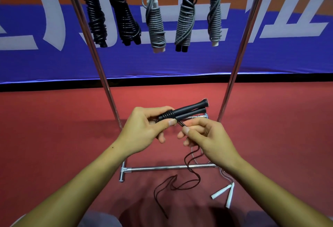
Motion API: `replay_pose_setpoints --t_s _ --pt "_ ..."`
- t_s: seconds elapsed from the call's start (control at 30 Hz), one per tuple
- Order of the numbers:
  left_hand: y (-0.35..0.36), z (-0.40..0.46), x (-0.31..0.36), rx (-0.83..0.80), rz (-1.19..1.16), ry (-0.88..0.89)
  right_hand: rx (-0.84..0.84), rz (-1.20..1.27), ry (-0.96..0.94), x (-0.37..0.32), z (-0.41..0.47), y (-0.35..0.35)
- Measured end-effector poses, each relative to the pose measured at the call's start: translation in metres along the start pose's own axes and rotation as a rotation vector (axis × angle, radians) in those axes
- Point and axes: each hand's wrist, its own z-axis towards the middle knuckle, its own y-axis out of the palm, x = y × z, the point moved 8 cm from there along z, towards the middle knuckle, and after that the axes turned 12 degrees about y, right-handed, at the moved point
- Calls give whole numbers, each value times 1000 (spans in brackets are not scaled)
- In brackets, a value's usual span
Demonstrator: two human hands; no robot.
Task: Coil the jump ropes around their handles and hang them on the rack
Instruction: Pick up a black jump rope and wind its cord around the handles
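Observation:
My left hand (144,127) grips a pair of black jump-rope handles (187,111) held together, pointing up and right, with a few turns of rope wound round their near end. My right hand (203,136) pinches the dark cord (191,171) just below those turns. The rest of the cord trails down over the floor in loose loops. Several coiled ropes (155,23), black and grey, hang from the top bar of the metal rack (106,86).
A white-handled rope (225,192) lies on the red floor at the lower right, its thin cord running under the rack's base bar (171,167). A blue banner wall stands behind the rack. My knees show at the bottom edge.

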Motion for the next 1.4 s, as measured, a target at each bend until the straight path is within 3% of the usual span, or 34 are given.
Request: replay_pose_setpoints --t_s 0.1,0.13,0.23,0.3,0.57,0.67,0.83,1.03,1.23,1.4 --pt "2 -3 -2 -21 108 8 69 -134 0 6 2 -2" --pt "3 -3 -1 -26 137 22 12 -13 111 14 4 0" --pt "1 -3 12 11 121 89 -423 777 625 22 -15 23" --pt "-2 -2 19 30 77 120 -528 855 650 8 -23 21" --pt "11 -5 7 -50 356 75 169 -749 -4 -8 -9 -7" --pt "9 -4 2 -68 393 48 336 -1139 -269 -23 -19 0" --pt "11 -4 -3 -153 393 23 336 -1136 -537 -27 -22 10" --pt "16 -7 -11 -245 372 -8 236 -902 -465 -25 -17 2" --pt "32 -15 -23 -534 403 -35 156 -980 -353 -19 -12 0" --pt "36 -17 -23 -617 410 -26 99 -1000 -303 -14 -9 1"
